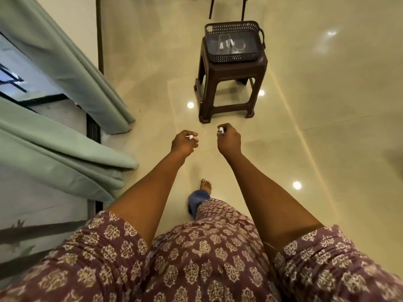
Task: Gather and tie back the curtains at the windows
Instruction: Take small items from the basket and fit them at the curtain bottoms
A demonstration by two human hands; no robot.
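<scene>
Two pale green curtains hang at the window on the left: a far curtain (72,68) and a near curtain (56,153), both loose, their hems down at the floor. My left hand (184,143) pinches a small white end piece of a tieback (190,137). My right hand (229,139) pinches another small white end piece (220,129). Both hands are held out over the floor, to the right of the near curtain and apart from it. Any cord between the two pieces is too thin to make out.
A brown plastic stool (229,83) stands ahead on the glossy tiled floor. On it sits a dark perforated basket (233,59) with more clear and white tiebacks inside. Dark chair legs (211,7) show at the top. The window glass (17,75) is at left.
</scene>
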